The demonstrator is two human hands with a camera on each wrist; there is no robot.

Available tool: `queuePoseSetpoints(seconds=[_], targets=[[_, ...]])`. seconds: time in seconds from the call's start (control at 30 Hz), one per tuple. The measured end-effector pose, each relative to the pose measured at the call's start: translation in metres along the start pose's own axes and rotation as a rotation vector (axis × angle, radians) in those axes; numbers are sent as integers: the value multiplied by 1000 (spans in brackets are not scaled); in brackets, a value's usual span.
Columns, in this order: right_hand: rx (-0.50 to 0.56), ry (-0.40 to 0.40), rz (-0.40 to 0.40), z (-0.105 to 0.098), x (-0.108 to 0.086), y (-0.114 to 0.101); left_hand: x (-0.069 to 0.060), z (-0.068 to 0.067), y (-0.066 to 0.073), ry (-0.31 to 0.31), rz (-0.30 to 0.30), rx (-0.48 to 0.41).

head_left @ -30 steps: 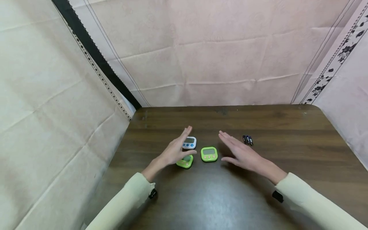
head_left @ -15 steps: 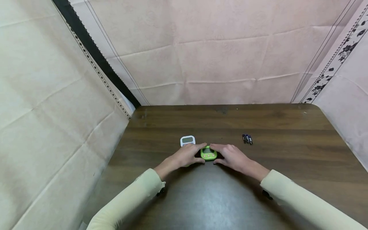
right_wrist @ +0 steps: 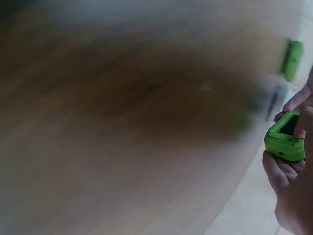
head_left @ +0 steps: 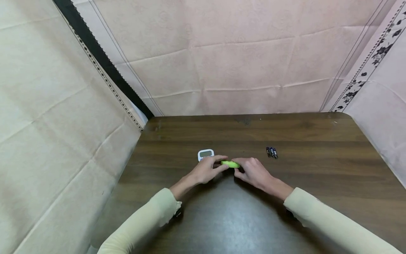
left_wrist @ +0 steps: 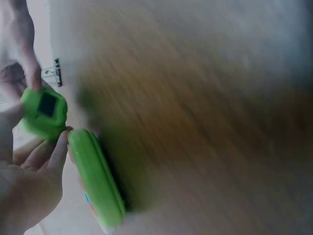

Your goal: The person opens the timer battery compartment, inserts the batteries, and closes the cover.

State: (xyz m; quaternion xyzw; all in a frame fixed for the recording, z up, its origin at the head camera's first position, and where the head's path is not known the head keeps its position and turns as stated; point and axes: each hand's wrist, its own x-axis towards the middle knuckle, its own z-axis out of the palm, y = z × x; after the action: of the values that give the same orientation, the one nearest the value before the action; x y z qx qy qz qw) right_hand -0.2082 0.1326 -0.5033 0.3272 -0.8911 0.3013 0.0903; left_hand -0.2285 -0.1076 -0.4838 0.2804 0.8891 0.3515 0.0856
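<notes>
A green digital timer is tipped on edge between both hands, its thin side towards the head camera. My left hand pinches its left end with thumb and fingers. The right end is gripped by my right hand. Its dark screen shows in the left wrist view, where the held timer hangs between the fingers. A second green timer stands beside the left hand there; the hand hides it in the head view. Behind the left hand lies a white timer, its lower part covered.
Several small dark batteries lie together on the wooden table, right of the hands. Pale cloth hangs behind the table's back edge and along both sides.
Both hands came inward and down to the middle green timer and took hold of it. It then tilted from flat to on edge. The white timer and batteries stayed put.
</notes>
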Motion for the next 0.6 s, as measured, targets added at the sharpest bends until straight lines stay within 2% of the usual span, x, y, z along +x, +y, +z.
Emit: queuePoseSetpoints(seconds=[0.1,0.17,0.27,0.37,0.53,0.6], targets=[[103,42,65,-7,4,-5,2,-3,6,135,-5,-101],[228,62,125,-11,7,-10,4,-4,11,232,-19,-177],[442,96,209,-17,12,-18,7,-5,15,346,-39,-373],[678,117,312,-23,15,-27,10,-2,19,401,-49,-539],[1146,129,456,-33,14,-39,11,2,29,442,-45,-700],[1248,122,492,-38,12,-42,10,3,34,441,-44,-760]])
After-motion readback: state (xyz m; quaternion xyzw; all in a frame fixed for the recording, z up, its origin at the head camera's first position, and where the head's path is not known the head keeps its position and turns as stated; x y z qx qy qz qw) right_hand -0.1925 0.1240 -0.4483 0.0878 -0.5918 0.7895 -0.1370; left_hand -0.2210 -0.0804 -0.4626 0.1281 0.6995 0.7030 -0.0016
